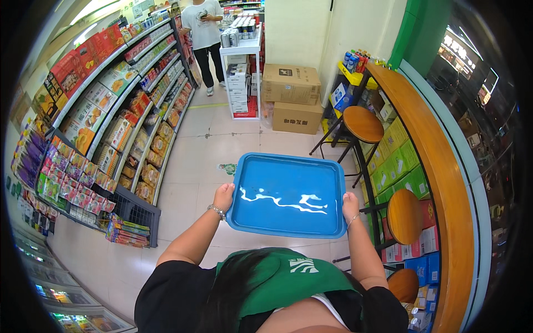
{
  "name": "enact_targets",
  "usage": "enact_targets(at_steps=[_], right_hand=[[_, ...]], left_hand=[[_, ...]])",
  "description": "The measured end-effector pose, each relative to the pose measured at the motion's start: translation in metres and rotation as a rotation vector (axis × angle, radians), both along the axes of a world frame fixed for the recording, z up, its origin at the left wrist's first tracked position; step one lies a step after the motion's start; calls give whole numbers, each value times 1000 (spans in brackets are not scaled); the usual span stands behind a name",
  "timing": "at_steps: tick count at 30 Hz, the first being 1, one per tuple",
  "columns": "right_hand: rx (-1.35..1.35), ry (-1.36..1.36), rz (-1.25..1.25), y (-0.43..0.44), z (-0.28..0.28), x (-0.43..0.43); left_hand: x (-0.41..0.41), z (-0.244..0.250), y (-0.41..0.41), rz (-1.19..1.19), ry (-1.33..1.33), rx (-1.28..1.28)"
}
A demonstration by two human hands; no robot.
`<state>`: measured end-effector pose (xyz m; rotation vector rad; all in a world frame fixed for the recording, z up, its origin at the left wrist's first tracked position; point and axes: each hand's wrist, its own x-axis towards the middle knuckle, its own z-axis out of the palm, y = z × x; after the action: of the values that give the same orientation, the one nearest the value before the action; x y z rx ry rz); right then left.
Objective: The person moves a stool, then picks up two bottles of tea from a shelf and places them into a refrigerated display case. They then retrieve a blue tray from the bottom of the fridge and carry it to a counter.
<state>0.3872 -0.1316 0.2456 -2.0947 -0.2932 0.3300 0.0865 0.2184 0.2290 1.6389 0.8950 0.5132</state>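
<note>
A blue plastic tray (287, 175) with a raised rim is held out level in front of my body. My left hand (225, 197) grips its left side, thumb over the rim. On the right side, my right hand (350, 206) grips the rim in the same way. Bright reflections streak the tray's glossy surface, and nothing stands on it. The fingers under the tray are hidden on both sides. Below the tray, the green apron (270, 279) on my chest shows.
Snack shelves (141, 108) line the left. A person (202, 41) stands in the aisle ahead, by a white rack with cans (240, 50). Cardboard boxes (297, 118) are stacked against the wall. Round wooden stools (363, 124) stand along a wooden counter (441, 179) on the right.
</note>
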Motion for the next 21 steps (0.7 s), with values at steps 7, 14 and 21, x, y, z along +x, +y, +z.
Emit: enact_targets(at_steps=[7,14,21], right_hand=[[22,-66,64,2,0,23],[4,-49,107,33,5,30],[32,138,98,51,26,21]], left_hand=[[7,-15,-5,48,9,27],[5,-24,17,80,-38,-110],[-6,-23,15,120,-103,-220]])
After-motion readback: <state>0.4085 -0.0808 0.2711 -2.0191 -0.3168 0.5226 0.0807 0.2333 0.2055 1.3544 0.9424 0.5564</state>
